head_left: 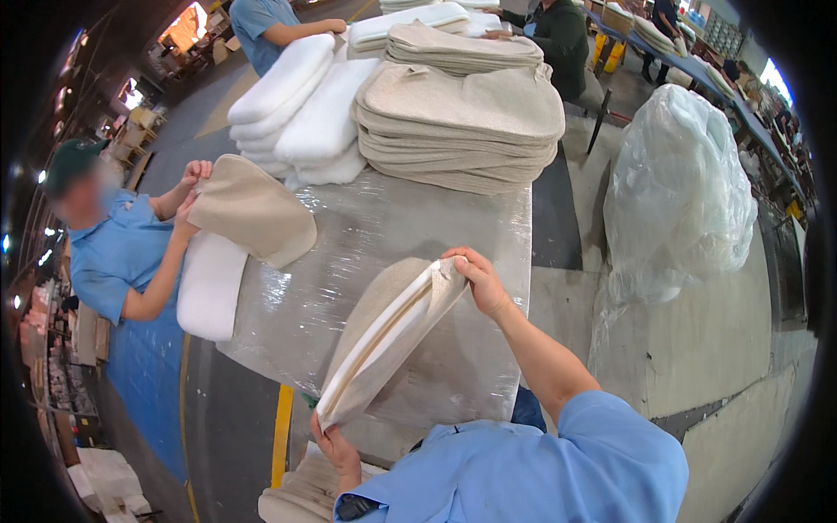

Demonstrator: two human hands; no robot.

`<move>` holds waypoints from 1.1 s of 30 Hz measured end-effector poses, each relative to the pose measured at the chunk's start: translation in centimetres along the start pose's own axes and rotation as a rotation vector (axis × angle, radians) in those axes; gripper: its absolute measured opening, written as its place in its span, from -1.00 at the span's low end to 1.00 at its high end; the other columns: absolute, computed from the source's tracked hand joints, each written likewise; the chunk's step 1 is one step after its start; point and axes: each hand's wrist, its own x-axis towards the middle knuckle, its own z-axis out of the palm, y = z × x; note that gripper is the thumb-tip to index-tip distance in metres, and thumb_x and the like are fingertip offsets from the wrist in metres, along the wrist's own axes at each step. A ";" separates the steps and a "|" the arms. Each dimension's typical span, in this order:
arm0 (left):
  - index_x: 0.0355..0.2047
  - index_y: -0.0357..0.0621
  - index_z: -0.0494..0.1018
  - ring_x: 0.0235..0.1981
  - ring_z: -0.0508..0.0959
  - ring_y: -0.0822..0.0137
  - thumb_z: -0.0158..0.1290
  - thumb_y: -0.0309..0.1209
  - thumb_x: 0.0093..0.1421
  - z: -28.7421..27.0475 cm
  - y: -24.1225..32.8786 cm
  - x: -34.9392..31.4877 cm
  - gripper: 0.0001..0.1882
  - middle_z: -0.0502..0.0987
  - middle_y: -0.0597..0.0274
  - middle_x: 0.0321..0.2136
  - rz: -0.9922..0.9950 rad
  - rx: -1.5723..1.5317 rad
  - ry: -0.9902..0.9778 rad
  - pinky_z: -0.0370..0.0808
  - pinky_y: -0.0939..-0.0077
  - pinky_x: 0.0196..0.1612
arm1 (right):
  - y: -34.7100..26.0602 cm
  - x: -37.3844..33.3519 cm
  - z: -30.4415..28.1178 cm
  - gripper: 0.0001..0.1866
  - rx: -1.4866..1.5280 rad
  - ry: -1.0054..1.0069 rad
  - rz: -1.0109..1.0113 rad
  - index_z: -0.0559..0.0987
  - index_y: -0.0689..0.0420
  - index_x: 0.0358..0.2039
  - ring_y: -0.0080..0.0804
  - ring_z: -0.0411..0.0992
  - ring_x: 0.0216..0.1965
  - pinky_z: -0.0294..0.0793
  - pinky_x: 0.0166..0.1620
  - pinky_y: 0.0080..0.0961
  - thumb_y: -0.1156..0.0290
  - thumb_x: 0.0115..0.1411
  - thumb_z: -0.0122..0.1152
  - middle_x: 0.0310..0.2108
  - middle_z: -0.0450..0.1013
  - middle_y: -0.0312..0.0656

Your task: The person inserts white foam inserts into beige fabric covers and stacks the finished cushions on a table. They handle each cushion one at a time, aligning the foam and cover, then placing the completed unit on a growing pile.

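Note:
Between my two hands a beige cushion (370, 318) stands tilted on edge above the table. White padding shows along its long slit-like edge, with a beige strip down the middle. My right hand (485, 283) grips the far upper corner, thumb and fingers closed on the fabric. At the near lower end, my left hand (338, 451) holds the opposite corner; some of its fingers are hidden behind the cushion. Beneath lies a table (471, 227) covered in clear plastic film. Farther back are a pile of beige cushion covers (462, 109) and stacked white pads (318, 113).
At the left a co-worker (122, 244) holds a beige cover (253, 209) over a white pad (212, 288). Two more people stand beyond the stacks. A big clear plastic bag (680, 192) stands right of the table. More beige pieces (301, 499) lie low beside my left arm.

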 end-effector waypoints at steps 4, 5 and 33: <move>0.35 -0.15 0.27 0.27 0.37 0.20 -0.13 -0.24 0.57 -0.3 -0.8 -0.4 -0.55 0.40 0.07 0.24 -0.050 -0.104 0.009 0.24 0.24 0.39 | 0.9 -1.9 -0.7 -0.81 -0.060 0.112 -0.045 0.61 0.06 -0.15 -0.63 0.39 -0.20 0.34 -0.12 -0.58 0.24 0.38 0.23 -0.25 0.52 -0.43; 0.35 -0.15 0.28 0.27 0.37 0.21 -0.13 -0.25 0.57 -0.4 -1.1 -0.3 -0.56 0.40 0.08 0.24 -0.060 -0.138 0.022 0.22 0.24 0.40 | 1.2 -2.3 -0.7 -0.84 -0.074 0.152 -0.060 0.60 0.05 -0.17 -0.64 0.39 -0.20 0.35 -0.13 -0.61 0.25 0.37 0.25 -0.26 0.51 -0.44; -0.12 -0.08 0.52 0.03 0.51 0.24 -0.22 0.05 0.49 5.5 1.2 6.4 -0.51 0.57 0.20 -0.10 -0.421 -0.731 0.203 0.40 0.23 0.16 | 1.1 -7.2 -3.7 -0.40 0.109 0.482 -0.131 0.58 0.17 -0.21 -0.36 0.44 -0.16 0.41 0.07 -0.38 -0.10 0.57 -0.22 -0.25 0.51 -0.18</move>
